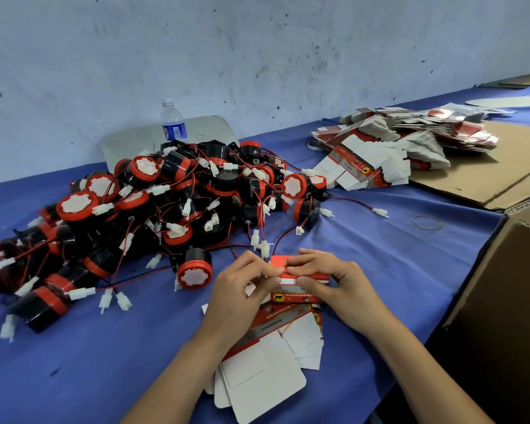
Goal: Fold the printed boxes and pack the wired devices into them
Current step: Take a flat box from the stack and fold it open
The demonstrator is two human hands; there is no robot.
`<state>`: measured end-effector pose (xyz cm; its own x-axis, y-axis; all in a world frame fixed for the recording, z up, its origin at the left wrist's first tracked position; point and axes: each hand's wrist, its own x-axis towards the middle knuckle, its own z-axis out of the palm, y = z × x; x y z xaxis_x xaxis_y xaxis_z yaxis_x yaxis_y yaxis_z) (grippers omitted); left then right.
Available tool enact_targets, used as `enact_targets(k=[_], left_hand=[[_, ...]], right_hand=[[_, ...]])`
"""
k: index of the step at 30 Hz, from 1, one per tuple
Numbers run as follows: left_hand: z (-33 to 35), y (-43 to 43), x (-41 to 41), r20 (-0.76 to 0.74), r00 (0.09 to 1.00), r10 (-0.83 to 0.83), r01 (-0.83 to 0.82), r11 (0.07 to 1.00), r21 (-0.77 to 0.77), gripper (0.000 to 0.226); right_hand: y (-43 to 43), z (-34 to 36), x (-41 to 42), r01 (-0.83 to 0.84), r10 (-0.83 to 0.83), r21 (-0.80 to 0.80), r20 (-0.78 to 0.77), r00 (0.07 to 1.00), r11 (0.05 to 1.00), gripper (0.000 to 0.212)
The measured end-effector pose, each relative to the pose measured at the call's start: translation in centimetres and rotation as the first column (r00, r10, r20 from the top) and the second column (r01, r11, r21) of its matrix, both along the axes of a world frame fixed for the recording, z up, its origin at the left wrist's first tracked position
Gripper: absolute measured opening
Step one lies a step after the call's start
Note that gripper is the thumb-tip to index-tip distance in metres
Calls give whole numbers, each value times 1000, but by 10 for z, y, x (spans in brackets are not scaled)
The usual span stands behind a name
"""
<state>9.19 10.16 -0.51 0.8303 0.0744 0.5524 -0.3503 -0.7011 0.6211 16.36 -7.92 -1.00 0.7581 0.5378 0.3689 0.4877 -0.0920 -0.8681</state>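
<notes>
A small red printed box (300, 289) stands on the blue cloth near the table's front. My left hand (242, 289) and my right hand (334, 286) hold it from either side, fingers and thumbs pinching its top flap. Just below the box lies a loose stack of flat white and red box blanks (266, 362), partly under my left forearm. A big pile of black and red round wired devices (166, 209) with white plugs fills the left and middle of the table. One device (194, 272) lies close to my left hand.
A heap of flat box blanks (389, 145) lies at the back right on brown cardboard (487, 175). An open carton (508, 295) stands at the right edge. A water bottle (172, 122) is by the wall. A rubber band (427, 222) lies on the cloth.
</notes>
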Motion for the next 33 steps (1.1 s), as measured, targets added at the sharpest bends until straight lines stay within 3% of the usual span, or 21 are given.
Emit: enact_targets(k=[11,17,22,26,29,31,33], left_hand=[[1,9,-1,-42,998,-44,40,997,-71,23],[0,10,1,-12,996,-85,85,996,-38,21],[-2,14,-3,1,998,-70,69,993,97,17],[-1,13,-3,15,999,-37,34,989,141,20],[-6,12,-4,-26,999,-28,34,963,268,35],[-8,9,-4,-14,1000,-14,18,939,343,52],[-6,5,-3,48,999,6,-22,937,349,58]], right_hand=[[-5,-2,4,-45,45,-64,3,999,997,28],[-10,3,6,-104,115,-203,40,993,974,34],[-16,5,7,-105,128,-360,40,991,927,45],[-15,4,3,-129,120,-243,-49,992,962,41],[-11,1,-2,-27,35,-186,39,999,982,39],[-7,1,-3,50,-48,-53,47,998,997,34],[-6,8,-3,104,-93,141,-82,992,984,24]])
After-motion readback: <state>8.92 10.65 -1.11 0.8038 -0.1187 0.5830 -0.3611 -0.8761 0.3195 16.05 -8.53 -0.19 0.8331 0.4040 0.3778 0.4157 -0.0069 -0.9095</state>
